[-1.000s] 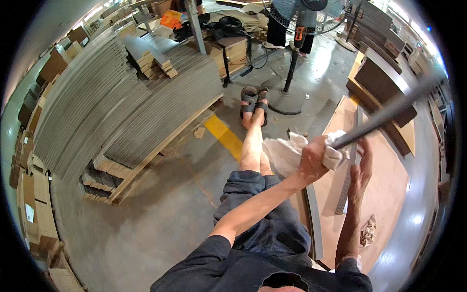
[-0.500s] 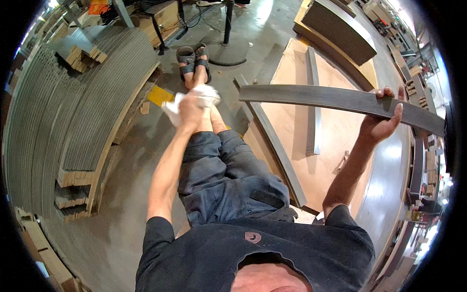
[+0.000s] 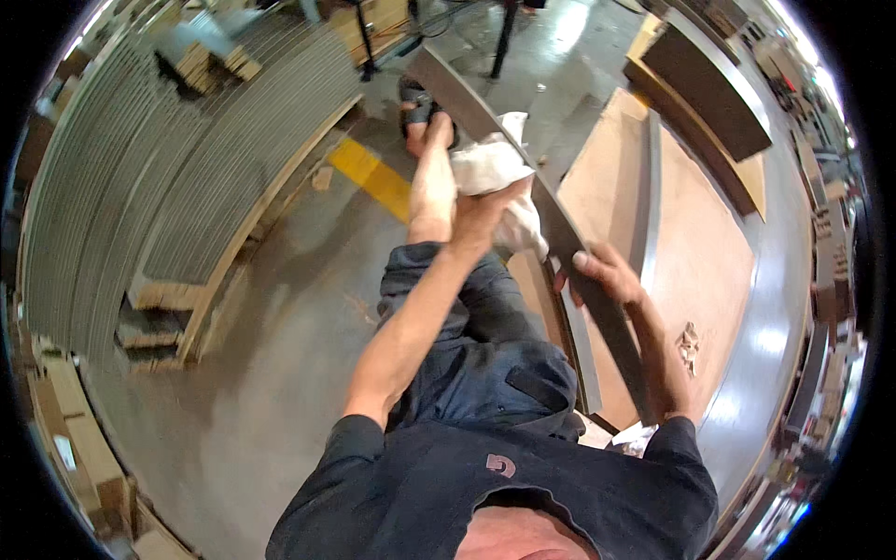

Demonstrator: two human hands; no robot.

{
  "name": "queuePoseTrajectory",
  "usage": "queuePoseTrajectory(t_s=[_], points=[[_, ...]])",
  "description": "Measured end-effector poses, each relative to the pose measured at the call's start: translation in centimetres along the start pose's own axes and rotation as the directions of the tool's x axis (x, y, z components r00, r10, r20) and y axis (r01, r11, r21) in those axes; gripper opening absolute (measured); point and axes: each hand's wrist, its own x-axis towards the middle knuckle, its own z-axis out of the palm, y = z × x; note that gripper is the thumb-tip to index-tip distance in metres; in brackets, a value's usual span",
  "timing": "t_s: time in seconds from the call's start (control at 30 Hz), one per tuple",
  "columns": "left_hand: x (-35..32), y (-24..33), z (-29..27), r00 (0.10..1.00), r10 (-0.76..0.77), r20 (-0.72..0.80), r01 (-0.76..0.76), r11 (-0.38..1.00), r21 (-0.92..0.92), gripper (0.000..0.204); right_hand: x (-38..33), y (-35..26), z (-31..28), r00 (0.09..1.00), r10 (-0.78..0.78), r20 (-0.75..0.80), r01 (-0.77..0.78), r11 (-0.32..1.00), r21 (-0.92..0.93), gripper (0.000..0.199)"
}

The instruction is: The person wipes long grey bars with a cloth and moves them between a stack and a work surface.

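Note:
A long dark grey plank [image 3: 464, 101] slants across in front of me, its far end over my feet and its near end by my right forearm. My right hand [image 3: 609, 273] grips it around the lower half, thumb on the upper face. In my left hand [image 3: 481, 222] is a bunched white cloth [image 3: 487, 168], which meets the plank's left side around its middle. Some of the cloth is hidden behind the plank. Beneath lies a light brown sheet [image 3: 705, 247] with another grey plank [image 3: 651, 177] on it.
Tall stacks of ribbed grey boards [image 3: 271, 103] stand on the left. A yellow floor strip [image 3: 371, 177] runs beside them. Dark boards [image 3: 705, 89] are stacked at the far right. On the sheet lies a small crumpled scrap [image 3: 689, 347]. Black posts [image 3: 505, 37] stand ahead.
The plank has swung from lying crosswise to slanting away from me, my right hand drawing in with it. My left hand has carried the cloth rightward onto the plank.

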Motion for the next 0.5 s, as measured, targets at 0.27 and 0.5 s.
queuePoseTrajectory(t_s=[0.27,0.5], points=[[5.6,3.3,-7.6,0.900,-0.250,-0.357,0.133,0.938,-0.321,0.034,-5.4,7.2,-0.1,0.909,0.152,0.389,-0.246,0.947,0.205,0.068],[7.0,1.6,-17.1,0.839,-0.176,-0.515,-0.039,0.924,-0.380,0.020,-8.4,11.3,-1.4,0.942,0.224,-0.251,-0.267,0.952,-0.153,0.060]])
